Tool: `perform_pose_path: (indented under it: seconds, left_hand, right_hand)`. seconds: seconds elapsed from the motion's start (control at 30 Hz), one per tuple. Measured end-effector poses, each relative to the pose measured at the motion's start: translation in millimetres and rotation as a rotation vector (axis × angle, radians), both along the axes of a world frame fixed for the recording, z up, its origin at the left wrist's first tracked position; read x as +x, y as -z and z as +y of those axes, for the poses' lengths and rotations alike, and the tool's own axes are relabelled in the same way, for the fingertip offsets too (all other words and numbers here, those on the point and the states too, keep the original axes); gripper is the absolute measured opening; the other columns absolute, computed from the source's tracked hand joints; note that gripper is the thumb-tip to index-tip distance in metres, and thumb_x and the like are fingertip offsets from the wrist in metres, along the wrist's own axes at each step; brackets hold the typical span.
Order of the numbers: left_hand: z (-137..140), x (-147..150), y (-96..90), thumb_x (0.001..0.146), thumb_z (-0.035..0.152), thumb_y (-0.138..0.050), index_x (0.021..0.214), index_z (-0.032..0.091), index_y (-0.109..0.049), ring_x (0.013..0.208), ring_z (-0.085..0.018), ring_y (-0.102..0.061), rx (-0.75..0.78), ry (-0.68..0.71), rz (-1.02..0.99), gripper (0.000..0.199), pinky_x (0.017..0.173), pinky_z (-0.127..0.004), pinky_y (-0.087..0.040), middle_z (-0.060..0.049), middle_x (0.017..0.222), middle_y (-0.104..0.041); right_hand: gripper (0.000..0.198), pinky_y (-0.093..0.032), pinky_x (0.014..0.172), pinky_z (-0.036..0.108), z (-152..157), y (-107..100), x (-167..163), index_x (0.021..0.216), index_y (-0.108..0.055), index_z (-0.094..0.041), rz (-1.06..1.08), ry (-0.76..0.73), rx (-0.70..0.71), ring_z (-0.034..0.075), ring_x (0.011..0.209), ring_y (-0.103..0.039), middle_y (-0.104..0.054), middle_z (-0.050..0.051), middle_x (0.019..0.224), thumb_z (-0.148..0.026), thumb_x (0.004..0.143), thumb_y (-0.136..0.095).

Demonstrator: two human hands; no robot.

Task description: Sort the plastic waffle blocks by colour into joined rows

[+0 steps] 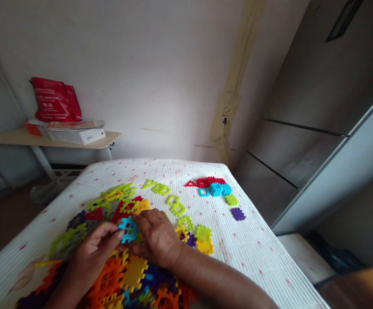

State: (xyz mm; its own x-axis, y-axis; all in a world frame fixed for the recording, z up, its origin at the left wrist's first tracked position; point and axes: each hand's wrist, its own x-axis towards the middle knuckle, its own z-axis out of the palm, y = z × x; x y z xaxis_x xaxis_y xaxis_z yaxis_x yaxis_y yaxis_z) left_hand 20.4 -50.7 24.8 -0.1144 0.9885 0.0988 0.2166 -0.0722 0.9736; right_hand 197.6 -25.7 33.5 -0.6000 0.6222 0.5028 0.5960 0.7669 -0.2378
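Note:
A blue interlocking plastic tile (129,229) with window-like cut-outs is held up between both hands over a pile of similar pieces. My left hand (100,245) pinches its left edge between thumb and fingers. My right hand (155,235) is closed on its right edge, with the back of the hand hiding the fingertips. Beneath the hands the pile shows an orange tile (106,279), a yellow tile (135,273) and several purple and blue pieces. Just beyond the hands lie red pieces and a heap of lime-green pieces (122,191).
Red pieces (202,182), a blue stack (216,189), a green tile (231,200) and a purple tile (238,214) lie at the table's far right. A side table (112,138) holds a red bag (54,99) and a white box (77,134). A large grey refrigerator (289,120) stands right.

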Motion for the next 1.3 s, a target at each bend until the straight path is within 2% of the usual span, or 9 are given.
perform_pose_path:
  seconds: [0.13,0.2,0.27,0.33,0.43,0.53,0.63,0.8,1.3]
  left_hand:
    - [-3,0,-3.9,0.067,0.054,-0.064,0.079,0.021,-0.049,0.06,-0.015,-0.062,0.009,0.02,0.023,0.038,0.059,-0.023,-0.052,0.006,0.062,-0.058]
    - [-4,0,-2.5,0.071,0.056,-0.059,0.09,0.021,-0.051,0.067,-0.017,-0.065,0.003,0.049,0.009,0.04,0.065,-0.027,-0.054,0.003,0.072,-0.064]
    - [-4,-1,1.5,0.075,0.056,-0.054,0.102,0.021,-0.05,0.076,-0.02,-0.067,-0.004,0.085,-0.008,0.044,0.072,-0.031,-0.055,-0.002,0.088,-0.067]
    - [-3,-2,7.1,0.077,0.055,-0.053,0.108,0.021,-0.05,0.083,-0.022,-0.067,-0.005,0.113,-0.012,0.046,0.076,-0.034,-0.055,-0.006,0.102,-0.066]
    - [-1,-3,13.3,0.077,0.056,-0.052,0.109,0.02,-0.05,0.086,-0.022,-0.067,-0.018,0.121,-0.015,0.048,0.078,-0.034,-0.055,-0.007,0.105,-0.066]
    - [-2,-1,10.9,0.076,0.058,-0.053,0.107,0.02,-0.051,0.084,-0.022,-0.067,-0.033,0.117,-0.02,0.05,0.078,-0.032,-0.055,-0.006,0.1,-0.068]
    - [-5,4,1.8,0.07,0.063,-0.055,0.103,0.02,-0.054,0.082,-0.022,-0.068,-0.057,0.092,-0.01,0.055,0.077,-0.032,-0.055,-0.006,0.096,-0.069]
    - [-6,9,-3.8,0.067,0.065,-0.057,0.1,0.021,-0.056,0.081,-0.023,-0.068,-0.065,0.062,-0.016,0.055,0.077,-0.034,-0.056,-0.005,0.093,-0.071]
    - [-1,-4,15.6,0.08,0.049,-0.054,0.109,0.02,-0.051,0.086,-0.021,-0.066,-0.036,0.145,-0.023,0.041,0.079,-0.031,-0.054,-0.005,0.102,-0.067]
  right_hand:
    - [0.058,-0.044,0.087,0.035,1,2,-3,0.127,-0.043,-0.017,0.043,-0.004,-0.033,0.023,0.102,-0.05,-0.055,0.01,0.114,-0.04,0.077,-0.059]
    - [0.058,-0.044,0.088,0.034,9,-3,3,0.126,-0.045,-0.017,0.076,0.016,-0.041,0.022,0.102,-0.05,-0.055,0.009,0.112,-0.041,0.076,-0.06]
    - [0.054,-0.043,0.089,0.034,24,-13,20,0.123,-0.048,-0.017,0.119,0.112,-0.032,0.022,0.103,-0.05,-0.055,0.009,0.111,-0.041,0.076,-0.06]
    - [0.048,-0.041,0.089,0.035,45,-24,50,0.118,-0.053,-0.016,0.167,0.311,-0.003,0.023,0.103,-0.05,-0.056,0.011,0.11,-0.041,0.078,-0.058]
    - [0.042,-0.039,0.089,0.034,74,-32,112,0.114,-0.058,-0.013,0.174,0.679,0.038,0.024,0.1,-0.051,-0.058,0.012,0.106,-0.036,0.079,-0.056]
    - [0.038,-0.039,0.084,0.034,90,-25,167,0.108,-0.062,-0.012,0.107,1.063,-0.034,0.026,0.098,-0.052,-0.06,0.014,0.101,-0.035,0.079,-0.055]
    - [0.038,-0.039,0.079,0.033,93,-11,193,0.109,-0.062,-0.013,0.029,1.224,-0.124,0.027,0.098,-0.053,-0.06,0.013,0.102,-0.036,0.08,-0.054]
    - [0.037,-0.039,0.078,0.033,97,1,193,0.106,-0.062,-0.015,-0.051,1.272,-0.159,0.026,0.099,-0.054,-0.06,0.013,0.103,-0.039,0.08,-0.051]
    - [0.035,-0.039,0.076,0.037,104,11,187,0.1,-0.061,-0.014,-0.089,1.278,-0.163,0.028,0.097,-0.053,-0.059,0.015,0.102,-0.04,0.081,-0.049]
